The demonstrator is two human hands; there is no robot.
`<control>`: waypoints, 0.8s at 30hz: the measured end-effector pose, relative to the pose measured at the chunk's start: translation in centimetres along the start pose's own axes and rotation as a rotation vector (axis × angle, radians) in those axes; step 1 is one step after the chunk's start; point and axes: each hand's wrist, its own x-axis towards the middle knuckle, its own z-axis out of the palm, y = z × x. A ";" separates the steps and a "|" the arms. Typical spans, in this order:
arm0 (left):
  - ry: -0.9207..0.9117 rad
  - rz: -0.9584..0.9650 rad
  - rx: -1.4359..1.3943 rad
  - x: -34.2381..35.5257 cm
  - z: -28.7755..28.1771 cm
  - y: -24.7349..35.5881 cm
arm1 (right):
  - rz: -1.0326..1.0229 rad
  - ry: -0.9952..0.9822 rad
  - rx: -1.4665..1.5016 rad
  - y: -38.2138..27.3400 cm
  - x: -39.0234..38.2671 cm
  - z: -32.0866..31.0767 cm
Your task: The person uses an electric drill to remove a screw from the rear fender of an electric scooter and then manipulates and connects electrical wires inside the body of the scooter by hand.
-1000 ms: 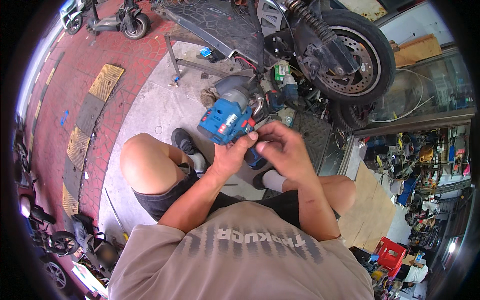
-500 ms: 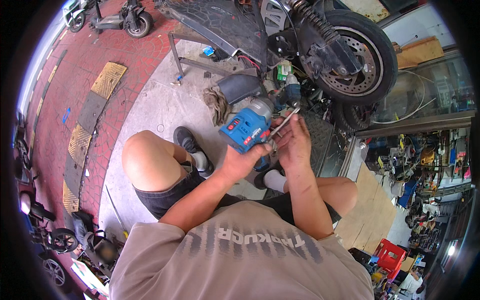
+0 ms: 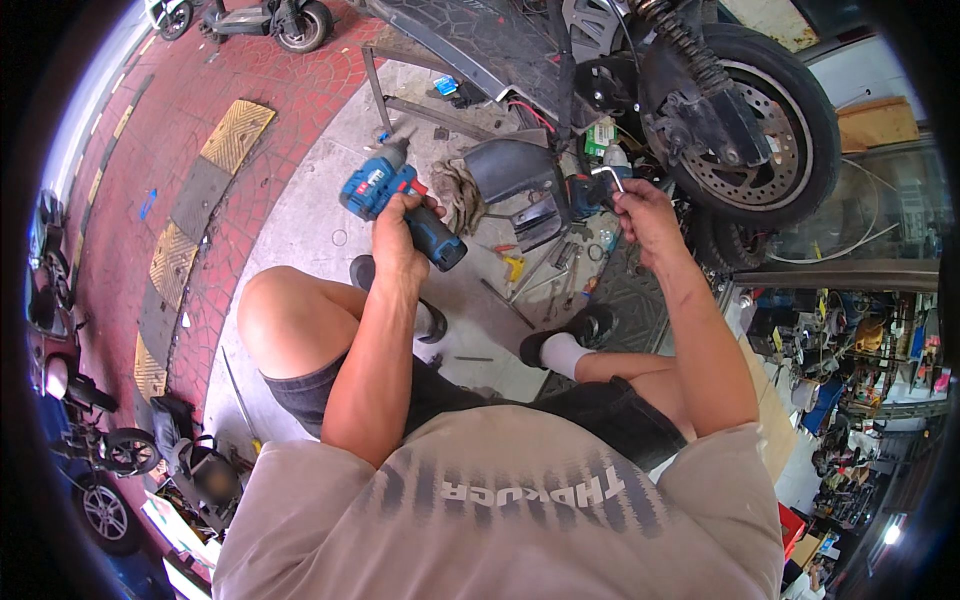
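Note:
My left hand [image 3: 398,248] is wrapped round the grip of a blue and black cordless drill [image 3: 372,188]. The drill is held above the pavement to the left, its chuck tilted up and away from me. In my right hand [image 3: 652,226] the fingers pinch an L-shaped hex key [image 3: 606,176], its bent end pointing left. Just beyond that hand stands an electric scooter's wheel [image 3: 810,185] with a brake disc. Another blue power tool [image 3: 583,196] lies below the hex key, partly hidden. A grey rag [image 3: 460,200] and a dark plastic panel [image 3: 512,172] lie between my hands.
Hand tools, among them a yellow-handled one [image 3: 515,268], are scattered on the floor between my feet. The scooter's deck [image 3: 480,45] rests over a metal stand [image 3: 425,115]. Crowded shelves [image 3: 850,340] fill the right side. A ramp strip [image 3: 205,205] crosses the red paving at left.
My hands have moved apart. The left has carried the drill left and turned it; the right has moved right with the hex key. The floor tools now show between them.

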 end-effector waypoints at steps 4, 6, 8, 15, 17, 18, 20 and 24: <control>-0.043 -0.210 -0.089 2.6 -1.3 -3.5 | -0.104 0.070 0.145 -0.2 3.1 1.9; -0.091 -0.252 -0.119 2.6 -0.2 -5.0 | -0.140 0.045 0.159 0.1 4.6 2.8; -0.155 -0.245 -0.057 2.8 1.2 -5.6 | -0.207 0.066 0.155 -0.3 5.5 4.7; -0.170 -0.124 -0.085 3.1 4.4 -8.0 | -0.127 -0.156 0.220 -1.2 7.5 4.7; -0.195 -0.086 -0.115 3.0 5.4 -8.5 | -0.172 -0.160 0.150 -1.0 8.3 4.1; -0.203 -0.079 -0.120 3.1 5.6 -8.9 | -0.194 -0.163 0.120 -0.9 8.6 3.9; -0.257 -0.066 -0.126 3.4 5.3 -9.3 | -0.256 -0.160 0.141 -0.3 10.0 3.7; -0.238 -0.056 -0.168 3.6 5.9 -9.4 | -0.338 -0.093 0.159 0.2 11.0 4.4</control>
